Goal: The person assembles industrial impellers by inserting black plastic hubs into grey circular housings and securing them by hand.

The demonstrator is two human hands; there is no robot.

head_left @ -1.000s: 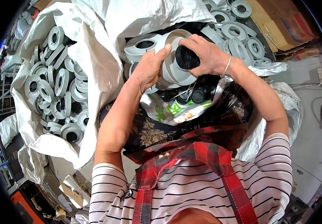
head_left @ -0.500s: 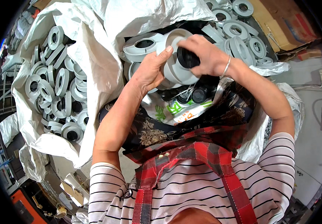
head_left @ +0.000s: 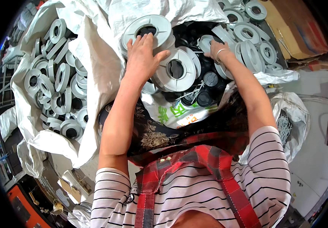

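Observation:
My left hand [head_left: 143, 57] lies with its fingers spread on a large grey plastic ring [head_left: 164, 27] with a dark centre. Just right of that thumb, another large grey ring [head_left: 185, 78] faces up, a dark opening in its middle. My right hand [head_left: 219, 52], with a bracelet at its wrist, reaches into the heap farther right. Its fingers are closed on the edge of a smaller grey plastic ring [head_left: 204, 43]. Below that hand sit several round black caps [head_left: 210, 79]. Thin white ties [head_left: 190, 94] lie beside them.
A white woven sack [head_left: 99, 57] full of grey rings [head_left: 46, 85] stands at left. More grey rings [head_left: 247, 32] are piled at far right by a cardboard box [head_left: 297, 26]. A white bag [head_left: 295, 114] holding thin pale pieces stands beside my right arm.
The grey ring and black cap that both hands held are no longer gripped. My left hand has moved up and left onto a ring; my right hand has shifted right to a smaller ring.

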